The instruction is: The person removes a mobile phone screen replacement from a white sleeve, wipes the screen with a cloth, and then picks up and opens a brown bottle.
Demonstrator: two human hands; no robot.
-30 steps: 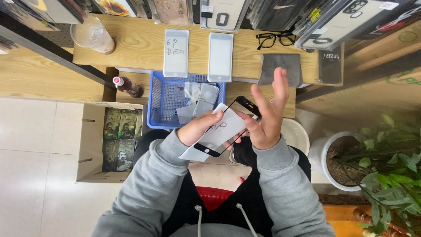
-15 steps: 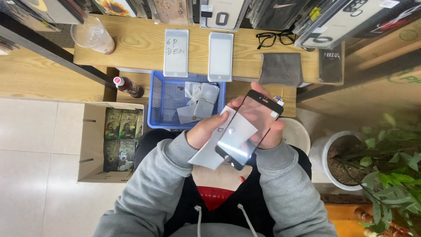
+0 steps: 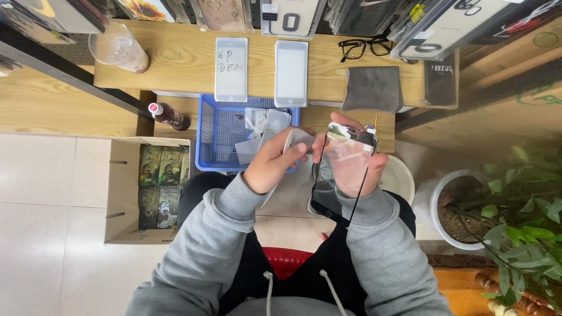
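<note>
My right hand (image 3: 376, 171) holds a clear glass screen protector with a black border (image 3: 342, 175) tilted on edge in front of my chest; the palm shows through the glass. My left hand (image 3: 269, 167) sits just left of it and pinches a white paper sleeve (image 3: 295, 140) whose edge touches the glass. Both grey sleeves reach up from the bottom of the view. A blue plastic basket (image 3: 219, 146) holding several white wrappers lies just beyond my left hand.
A wooden shelf (image 3: 181, 64) carries two white screen protectors (image 3: 231, 69) (image 3: 291, 73), a grey cloth (image 3: 373, 88), black glasses (image 3: 366, 47) and a plastic cup (image 3: 120, 50). A bottle (image 3: 170, 116), a cardboard box (image 3: 123, 193), a white bucket (image 3: 404, 175) and a potted plant (image 3: 468, 210) stand around.
The glass protector has swung from lying across both hands to standing more upright in my right hand. My left hand has drawn the white sleeve off to the left.
</note>
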